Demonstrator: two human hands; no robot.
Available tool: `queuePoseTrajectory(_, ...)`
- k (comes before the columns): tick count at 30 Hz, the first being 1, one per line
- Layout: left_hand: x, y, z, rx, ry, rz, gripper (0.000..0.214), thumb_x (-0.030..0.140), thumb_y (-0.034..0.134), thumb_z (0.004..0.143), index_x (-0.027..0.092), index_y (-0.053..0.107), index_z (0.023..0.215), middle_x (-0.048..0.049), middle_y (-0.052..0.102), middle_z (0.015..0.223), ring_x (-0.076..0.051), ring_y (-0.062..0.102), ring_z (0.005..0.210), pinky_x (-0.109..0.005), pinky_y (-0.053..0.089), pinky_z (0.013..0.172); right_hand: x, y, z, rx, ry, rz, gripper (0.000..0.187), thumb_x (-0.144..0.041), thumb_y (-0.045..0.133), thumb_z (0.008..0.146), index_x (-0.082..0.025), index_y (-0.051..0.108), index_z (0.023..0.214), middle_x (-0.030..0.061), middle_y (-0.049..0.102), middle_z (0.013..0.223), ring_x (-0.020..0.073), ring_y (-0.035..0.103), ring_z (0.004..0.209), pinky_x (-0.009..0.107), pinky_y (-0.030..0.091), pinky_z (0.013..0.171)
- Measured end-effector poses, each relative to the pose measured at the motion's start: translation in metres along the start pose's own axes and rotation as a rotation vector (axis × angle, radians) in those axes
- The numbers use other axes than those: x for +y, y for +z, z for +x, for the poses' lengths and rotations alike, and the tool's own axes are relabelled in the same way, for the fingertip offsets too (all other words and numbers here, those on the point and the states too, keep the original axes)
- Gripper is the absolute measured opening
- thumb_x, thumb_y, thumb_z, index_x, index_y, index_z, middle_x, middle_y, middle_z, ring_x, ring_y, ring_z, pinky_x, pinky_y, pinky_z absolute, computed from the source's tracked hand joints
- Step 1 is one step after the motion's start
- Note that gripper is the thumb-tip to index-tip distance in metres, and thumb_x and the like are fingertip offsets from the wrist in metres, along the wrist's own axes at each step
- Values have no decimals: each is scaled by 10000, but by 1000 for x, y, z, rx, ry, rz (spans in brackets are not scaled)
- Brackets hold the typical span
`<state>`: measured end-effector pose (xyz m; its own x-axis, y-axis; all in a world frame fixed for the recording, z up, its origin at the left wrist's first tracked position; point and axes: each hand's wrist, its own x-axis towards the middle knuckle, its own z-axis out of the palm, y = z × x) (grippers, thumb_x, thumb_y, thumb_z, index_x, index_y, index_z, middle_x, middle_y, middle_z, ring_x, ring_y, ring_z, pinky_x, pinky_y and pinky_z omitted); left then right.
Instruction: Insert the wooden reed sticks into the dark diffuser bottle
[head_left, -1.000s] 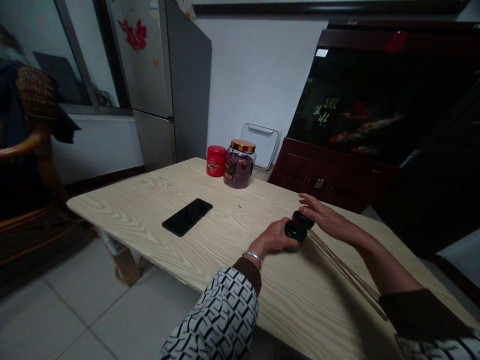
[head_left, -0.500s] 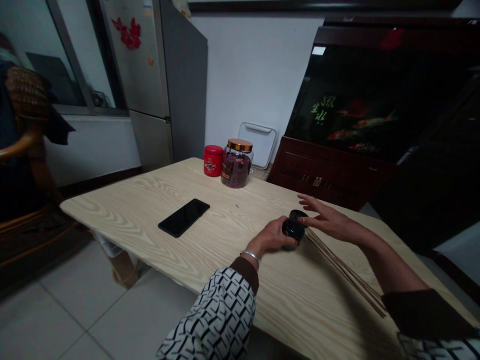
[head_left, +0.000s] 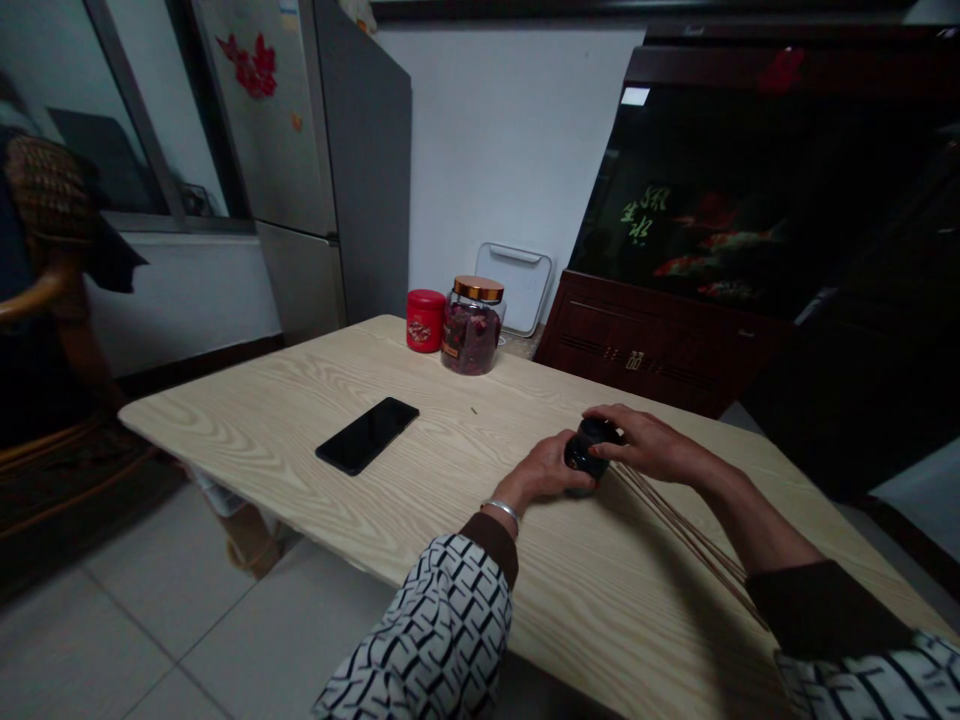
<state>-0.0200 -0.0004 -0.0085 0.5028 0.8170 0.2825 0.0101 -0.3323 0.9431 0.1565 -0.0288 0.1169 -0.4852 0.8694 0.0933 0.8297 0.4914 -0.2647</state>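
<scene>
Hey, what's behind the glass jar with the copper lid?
A pale panel with a grey rim shows behind the glass jar, by the wall. The jar hides the panel's lower left corner; anything else directly behind can't be seen.

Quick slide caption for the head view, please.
Left hand and right hand around a small black object, thin brown sticks beside it, a phone on the wood-grain table.

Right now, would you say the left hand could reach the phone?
Probably yes, though the left hand is busy holding the black container; the phone lies to its left on the table, with nothing standing between them.
</scene>
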Motion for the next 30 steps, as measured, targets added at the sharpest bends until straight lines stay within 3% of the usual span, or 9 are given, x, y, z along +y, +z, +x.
queuePoseTrajectory(8, -6, 1, 2, -17, 4, -14, 622, 277, 817, 621, 151, 586, 1185, -66, 636, 1037, -200, 584, 920, -313, 474, 815, 0, 9, -1, 83, 15, -48, 464, -388, 595, 866, -147, 597, 1262, 163, 629, 1216, 278, 604, 1103, 408, 467, 971)
queuePoseTrajectory(13, -5, -2, 1, -45, -11, -68, 811, 257, 851, 569, 167, 512, 1300, -112, 602, 1176, -254, 568, 1063, -402, 456, 951, -2, 10, -1, 112, 34, -20, 453, -382, 595, 866, -167, 589, 1264, 161, 629, 1223, 287, 599, 1121, 430, 458, 987)
queuePoseTrajectory(18, 2, -13, 6, 126, -59, -249, 698, 106, 716, 634, 186, 483, 1287, -160, 505, 1375, -268, 473, 1282, -421, 375, 1067, -6, 14, -2, 152, 96, 29, 486, -420, 604, 863, -208, 557, 1298, 137, 610, 1267, 282, 585, 1155, 429, 443, 1006)
queuePoseTrajectory(22, 10, -20, -2, 241, -55, -238, 495, 60, 621, 671, 207, 533, 1135, -101, 577, 1257, -187, 551, 1141, -340, 426, 973, -7, 34, -26, 396, 214, 140, 600, -558, 554, 881, -227, 450, 1370, 136, 566, 1311, 266, 591, 1118, 395, 492, 899)
queuePoseTrajectory(25, 19, -21, -19, 331, -62, -40, 272, 141, 627, 728, 186, 566, 989, -22, 616, 923, -131, 563, 832, -255, 430, 767, -2, 49, -56, 546, 392, 203, 468, -655, 463, 895, -233, 573, 1064, 66, 647, 927, 227, 609, 815, 345, 480, 695)
queuePoseTrajectory(27, 33, -22, -30, 337, -57, 135, 150, 286, 648, 786, 176, 566, 847, 30, 540, 720, -112, 481, 674, -231, 356, 640, 1, 48, -72, 522, 438, 286, 510, -715, 428, 878, -232, 539, 759, 11, 559, 672, 189, 530, 644, 314, 421, 599)
queuePoseTrajectory(30, 73, -25, -35, 235, 21, 235, 425, 530, 624, 823, 169, 483, 648, 50, 424, 600, -101, 375, 595, -236, 250, 561, -3, 21, -82, 407, 374, 568, 638, -798, 369, 845, -228, 398, 559, -24, 400, 515, 128, 369, 498, 269, 283, 473)
